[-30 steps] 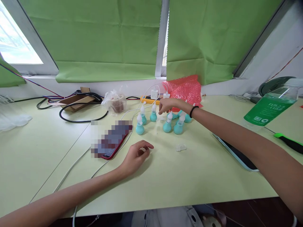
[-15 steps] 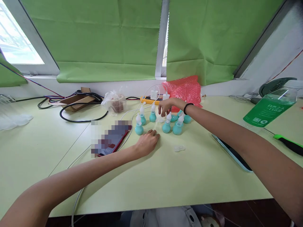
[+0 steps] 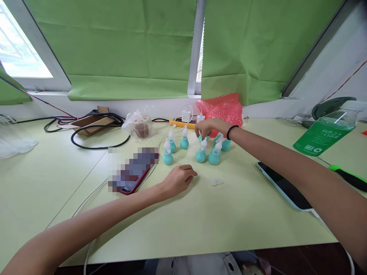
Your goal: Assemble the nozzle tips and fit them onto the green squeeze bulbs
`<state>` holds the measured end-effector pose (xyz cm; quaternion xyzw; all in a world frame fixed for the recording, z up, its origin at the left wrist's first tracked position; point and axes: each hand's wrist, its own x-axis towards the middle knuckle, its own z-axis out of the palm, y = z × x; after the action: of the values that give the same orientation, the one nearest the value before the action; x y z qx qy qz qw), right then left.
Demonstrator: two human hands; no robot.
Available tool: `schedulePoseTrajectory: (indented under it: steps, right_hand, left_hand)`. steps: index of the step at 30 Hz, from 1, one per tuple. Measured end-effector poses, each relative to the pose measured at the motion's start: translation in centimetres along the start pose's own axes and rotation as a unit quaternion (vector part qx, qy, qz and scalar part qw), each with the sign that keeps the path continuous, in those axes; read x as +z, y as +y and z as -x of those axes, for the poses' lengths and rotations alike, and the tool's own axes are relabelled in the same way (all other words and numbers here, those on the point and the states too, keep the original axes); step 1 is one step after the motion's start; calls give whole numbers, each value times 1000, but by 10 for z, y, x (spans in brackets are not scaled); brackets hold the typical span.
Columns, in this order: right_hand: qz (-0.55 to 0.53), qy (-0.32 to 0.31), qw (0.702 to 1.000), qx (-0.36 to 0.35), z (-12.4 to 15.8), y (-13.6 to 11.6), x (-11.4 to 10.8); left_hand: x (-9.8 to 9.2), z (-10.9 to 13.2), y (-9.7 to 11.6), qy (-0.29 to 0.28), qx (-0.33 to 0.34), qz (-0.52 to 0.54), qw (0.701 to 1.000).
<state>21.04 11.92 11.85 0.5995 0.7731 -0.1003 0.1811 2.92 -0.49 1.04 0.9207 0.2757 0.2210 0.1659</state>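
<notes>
Right hand, a black beaded-looking band circling its wrist, is hanging knuckles-up at the far side of the bulb cluster, fingers bending downward. Fingertips are partly hiding behind the hand; cannot tell whether they are gripping anything.

Left hand is lying low over the pale yellow-green tabletop, half-open, fingers loosely bent. Just to its right a small clear plastic piece is lying apart from both hands.

Small round teal bulbs with translucent pointed nozzles are standing mid-table in two groups. Left group: three upright, the nearest sitting beyond the left hand. Right group: two are standing in front, more teal showing behind them, partly under the right hand and forearm.

A red-cased phone is lying left of the left hand. Crumpled pink bubble wrap is leaning behind the right hand, and a yellow power strip is holding white plug adapters nearby. A clear bottle of green liquid is tilting at far right.
</notes>
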Motion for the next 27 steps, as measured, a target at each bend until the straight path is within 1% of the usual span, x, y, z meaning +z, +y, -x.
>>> schedulePoseTrajectory:
  steps: [2, 3, 4, 5, 6, 7, 8, 9, 10, 11, 12, 13, 15, 17, 19, 22, 24, 26, 27]
  right_hand:
    - [9, 95, 995, -20, 17, 2, -16]
    - [14, 154, 988, -30, 29, 2, -23]
    - [19, 251, 966, -61, 43, 1, -28]
    - [11, 330, 939, -93, 59, -2, -30]
    - [-8, 384, 914, -131, 76, -8, -29]
    - [-30, 428, 889, -161, 93, -15, -23]
    - [-44, 449, 872, -188, 110, -24, -12]
    - [-51, 463, 857, -221, 125, -34, 3]
    - [-50, 463, 847, -258, 137, -44, 22]
    - [-40, 453, 842, -290, 145, -54, 42]
    - [-24, 443, 843, -304, 151, -62, 64]
    - [-12, 431, 849, -305, 153, -69, 85]
    - [-37, 377, 877, -296, 148, -76, 120]
    - [-58, 357, 892, -273, 136, -78, 141]
    - [-80, 359, 897, -247, 122, -78, 150]
    - [-129, 382, 889, -215, 107, -75, 148]
    - [-147, 404, 879, -204, 105, -70, 142]
    - [-151, 426, 871, -194, 109, -61, 135]
    - [-153, 426, 871, -189, 112, -54, 132]
  left_hand:
    - [0, 8, 2, 12, 0, 17, 1000]
    - [-1, 12, 2, 22, -4, 28, 999]
    - [-1, 16, 3, 33, -10, 42, 999]
    - [-2, 19, 3, 46, -20, 60, 997]
    - [-2, 22, 3, 59, -33, 81, 994]
    - [-3, 25, 4, 73, -49, 105, 991]
    - [-4, 26, 4, 86, -70, 131, 985]
    - [-4, 28, 4, 100, -93, 158, 978]
    - [-5, 29, 5, 116, -116, 189, 968]
    - [-6, 30, 5, 134, -137, 221, 956]
    - [-7, 30, 6, 151, -154, 254, 943]
    - [-8, 30, 6, 165, -169, 283, 930]
    - [-10, 31, 7, 183, -196, 331, 905]
    - [-12, 31, 6, 189, -225, 358, 886]
    - [-12, 31, 5, 191, -247, 374, 873]
    - [-11, 31, 1, 195, -259, 390, 862]
    - [-11, 30, 0, 197, -259, 396, 859]
    - [-11, 30, 0, 194, -260, 397, 859]
    - [-11, 30, 0, 192, -260, 395, 860]
